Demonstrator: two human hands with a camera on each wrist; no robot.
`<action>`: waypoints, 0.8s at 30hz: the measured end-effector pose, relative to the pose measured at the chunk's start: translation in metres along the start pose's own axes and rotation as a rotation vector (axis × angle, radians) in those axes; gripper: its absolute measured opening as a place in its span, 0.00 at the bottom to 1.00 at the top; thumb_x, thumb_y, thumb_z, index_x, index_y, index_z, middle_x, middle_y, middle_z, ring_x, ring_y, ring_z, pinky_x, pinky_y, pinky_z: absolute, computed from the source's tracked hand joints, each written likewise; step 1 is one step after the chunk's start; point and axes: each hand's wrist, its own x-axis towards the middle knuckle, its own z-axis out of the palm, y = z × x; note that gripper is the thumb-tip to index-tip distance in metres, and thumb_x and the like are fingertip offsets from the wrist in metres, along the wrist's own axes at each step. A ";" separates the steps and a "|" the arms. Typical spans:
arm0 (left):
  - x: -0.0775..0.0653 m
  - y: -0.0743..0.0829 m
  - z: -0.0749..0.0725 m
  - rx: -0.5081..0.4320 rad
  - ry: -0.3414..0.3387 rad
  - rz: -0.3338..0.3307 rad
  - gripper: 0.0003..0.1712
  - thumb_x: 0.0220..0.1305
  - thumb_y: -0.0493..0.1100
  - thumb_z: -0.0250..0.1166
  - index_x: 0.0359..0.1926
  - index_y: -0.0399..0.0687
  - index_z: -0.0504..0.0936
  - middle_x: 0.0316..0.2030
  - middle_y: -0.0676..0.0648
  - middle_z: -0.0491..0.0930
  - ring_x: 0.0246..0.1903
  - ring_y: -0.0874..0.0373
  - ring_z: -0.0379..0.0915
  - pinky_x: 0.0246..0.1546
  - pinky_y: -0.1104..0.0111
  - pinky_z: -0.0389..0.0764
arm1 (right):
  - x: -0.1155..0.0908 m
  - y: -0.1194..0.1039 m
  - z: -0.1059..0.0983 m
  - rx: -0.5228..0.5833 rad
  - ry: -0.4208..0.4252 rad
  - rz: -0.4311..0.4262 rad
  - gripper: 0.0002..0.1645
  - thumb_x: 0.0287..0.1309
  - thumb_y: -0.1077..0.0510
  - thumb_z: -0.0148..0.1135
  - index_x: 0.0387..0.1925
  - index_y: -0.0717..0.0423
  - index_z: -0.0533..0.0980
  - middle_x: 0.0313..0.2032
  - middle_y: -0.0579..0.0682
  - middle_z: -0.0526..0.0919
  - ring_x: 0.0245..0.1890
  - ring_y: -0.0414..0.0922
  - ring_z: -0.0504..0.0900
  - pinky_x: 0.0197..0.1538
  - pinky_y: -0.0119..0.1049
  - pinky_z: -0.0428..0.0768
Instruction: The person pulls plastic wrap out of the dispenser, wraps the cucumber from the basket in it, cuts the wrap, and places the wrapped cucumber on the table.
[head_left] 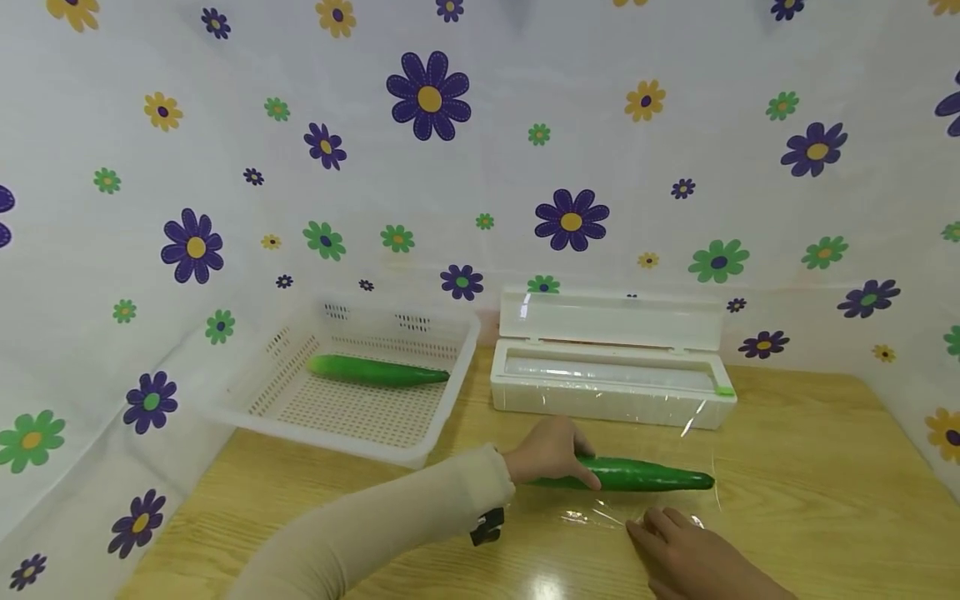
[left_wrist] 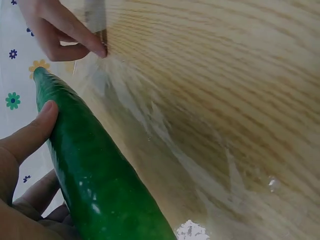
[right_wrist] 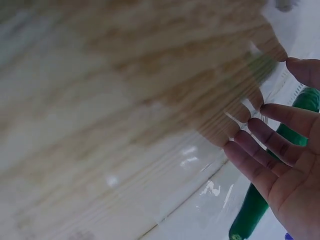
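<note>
My left hand [head_left: 553,452] grips a long green cucumber [head_left: 648,475], thumb on the near side and fingers round the far side. In the left wrist view the thumb lies along the cucumber [left_wrist: 95,165]. Clear plastic wrap [head_left: 592,514] spreads on the table under and around it, with creases and glints of light. My right hand [head_left: 686,554] is at the near edge of the wrap. In the right wrist view its fingers [right_wrist: 280,145] are fairly straight, tips touching the film-covered surface, thumb apart from them.
An open white wrap box [head_left: 611,406] with a roll of film [head_left: 600,371] stands behind the cucumber, lid raised. To the left is a white plastic basket [head_left: 431,425] holding another cucumber [head_left: 375,371]. A flowered cloth [head_left: 480,167] hangs behind the wooden table [head_left: 810,467].
</note>
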 end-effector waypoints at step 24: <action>-0.006 0.007 0.020 0.032 0.009 0.024 0.23 0.37 0.50 0.79 0.38 0.46 0.87 0.35 0.52 0.87 0.30 0.68 0.78 0.33 0.82 0.72 | 0.001 0.002 0.004 -0.065 0.151 -0.109 0.25 0.43 0.54 0.67 0.46 0.57 0.78 0.34 0.46 0.74 0.30 0.39 0.72 0.30 0.30 0.75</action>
